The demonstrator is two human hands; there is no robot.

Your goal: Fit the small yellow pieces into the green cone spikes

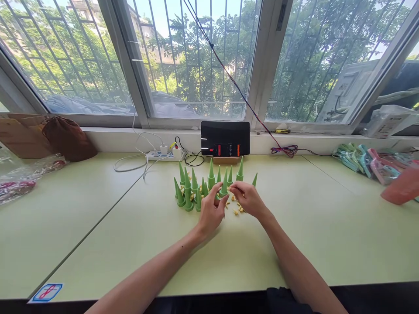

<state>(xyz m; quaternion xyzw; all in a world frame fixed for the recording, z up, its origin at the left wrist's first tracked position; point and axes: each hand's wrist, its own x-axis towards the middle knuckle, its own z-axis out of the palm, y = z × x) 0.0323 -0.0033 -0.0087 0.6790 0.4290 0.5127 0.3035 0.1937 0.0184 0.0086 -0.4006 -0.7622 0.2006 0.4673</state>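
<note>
My left hand (211, 210) curves its thumb and index finger around the lower part of an upright green cone (224, 182); the exact contact is partly hidden. Close to that cone's right side, my right hand (249, 199) has its fingertips pinched together. Whatever sits in the pinch is too small to make out. Several more green cones with ringed bases stand in a cluster, among them a tall cone (188, 194) at the left and another cone (240, 170) at the back. Small yellow pieces (235, 212) lie scattered under and beside my right hand.
Behind the cones a dark tablet (225, 131) leans upright, with a phone (226, 150) before it. A power strip (165, 155) with cables is to its left. Hangers or clips (366, 159) and a red item (401, 185) lie far right; a brown bag (68, 138) stands far left.
</note>
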